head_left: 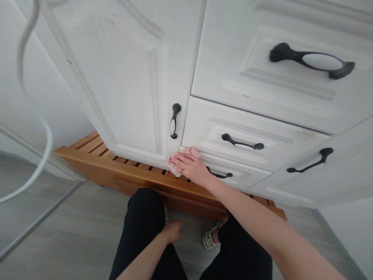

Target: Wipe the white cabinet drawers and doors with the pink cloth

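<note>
The cabinet (175,58) stands on the bench (101,167) before you, its door (125,85) to the left of a stack of drawers: top (253,103), middle (204,120) and bottom (244,173). A further panel (346,163) lies right of the lower two. Your right hand (190,165) has the cloth (175,170) beneath it, at the door's lower right corner, just left of the bottom drawer's handle (220,174). Your left hand (173,232) is beside your left knee (148,206), on your side of the bench; the cord (48,144) hangs well to the left
</note>
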Available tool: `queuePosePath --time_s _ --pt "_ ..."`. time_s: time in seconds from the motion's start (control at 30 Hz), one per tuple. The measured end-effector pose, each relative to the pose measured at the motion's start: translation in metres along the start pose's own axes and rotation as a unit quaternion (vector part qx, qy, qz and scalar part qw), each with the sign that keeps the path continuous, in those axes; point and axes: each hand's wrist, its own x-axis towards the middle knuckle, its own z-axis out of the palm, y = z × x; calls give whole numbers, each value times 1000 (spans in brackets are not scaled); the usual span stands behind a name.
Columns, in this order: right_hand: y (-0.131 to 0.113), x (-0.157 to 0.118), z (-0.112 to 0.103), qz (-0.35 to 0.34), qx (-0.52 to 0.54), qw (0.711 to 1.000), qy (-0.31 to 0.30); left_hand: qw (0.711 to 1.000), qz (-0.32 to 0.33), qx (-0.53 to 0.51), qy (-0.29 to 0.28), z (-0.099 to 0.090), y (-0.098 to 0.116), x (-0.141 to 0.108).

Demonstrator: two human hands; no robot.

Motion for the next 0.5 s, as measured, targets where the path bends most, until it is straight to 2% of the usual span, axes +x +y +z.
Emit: queuePosePath --time_s 0.07,0.13,0.27,0.37,0.5 --pt "6 5 26 -11 27 999 -36 1000 3 -8 7 -1 1 2" --pt "7 4 41 12 119 990 -75 1000 6 -22 12 0 3 3" --pt "2 -12 50 85 332 930 -133 999 12 -43 10 2 6 6" --pt "1 -30 53 123 414 892 -130 999 7 -44 5 3 5 8" --pt "1 -50 62 211 521 822 -91 999 2 -35 4 6 0 11"
